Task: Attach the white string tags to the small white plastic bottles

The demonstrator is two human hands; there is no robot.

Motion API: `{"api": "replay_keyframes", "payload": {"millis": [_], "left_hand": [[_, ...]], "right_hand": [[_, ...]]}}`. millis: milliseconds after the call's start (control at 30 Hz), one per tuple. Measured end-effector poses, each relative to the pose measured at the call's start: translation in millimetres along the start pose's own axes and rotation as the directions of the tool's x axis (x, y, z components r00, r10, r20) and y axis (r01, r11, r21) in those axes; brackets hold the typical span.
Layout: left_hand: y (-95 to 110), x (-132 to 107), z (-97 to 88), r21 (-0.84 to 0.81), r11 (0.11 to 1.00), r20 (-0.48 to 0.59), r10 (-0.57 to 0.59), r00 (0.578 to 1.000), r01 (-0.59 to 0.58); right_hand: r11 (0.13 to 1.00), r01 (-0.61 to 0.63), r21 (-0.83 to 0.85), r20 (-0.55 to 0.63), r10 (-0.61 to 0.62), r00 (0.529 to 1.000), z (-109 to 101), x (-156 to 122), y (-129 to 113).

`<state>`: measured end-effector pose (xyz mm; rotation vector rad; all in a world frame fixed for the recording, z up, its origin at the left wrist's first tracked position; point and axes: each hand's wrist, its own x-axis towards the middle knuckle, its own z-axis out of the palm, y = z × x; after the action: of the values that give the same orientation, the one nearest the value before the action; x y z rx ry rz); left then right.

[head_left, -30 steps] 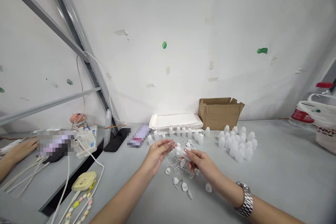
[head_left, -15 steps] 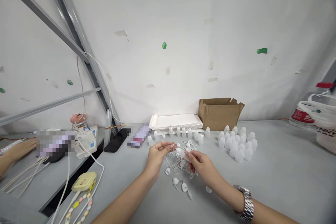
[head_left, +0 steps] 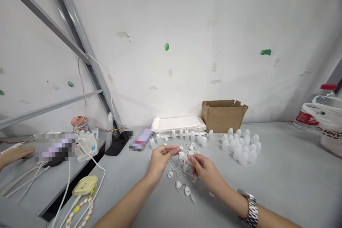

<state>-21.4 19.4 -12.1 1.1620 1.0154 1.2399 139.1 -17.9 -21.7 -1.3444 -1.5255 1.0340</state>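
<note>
Beyond loose caps (head_left: 178,185) at 6 o'clock, the right hand (head_left: 204,167) grips a small bottle (head_left: 185,156) between closed fingers, the left hand (head_left: 159,160) nearly closed at its neck, hold unclear, seemingly a fitting step calling next for steady alignment.

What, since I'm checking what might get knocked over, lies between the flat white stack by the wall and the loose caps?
In the head view, small bottles stand in a loose row between the white stack and the loose caps.
</note>
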Motion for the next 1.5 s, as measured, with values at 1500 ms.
{"api": "replay_keyframes", "payload": {"millis": [1500], "left_hand": [[0,28,-31.0,0.608,0.761,-0.005,0.286,0.958,-0.225]], "right_hand": [[0.961,0.027,-0.275,-0.477,-0.161,0.864,-86,44,-3]]}}
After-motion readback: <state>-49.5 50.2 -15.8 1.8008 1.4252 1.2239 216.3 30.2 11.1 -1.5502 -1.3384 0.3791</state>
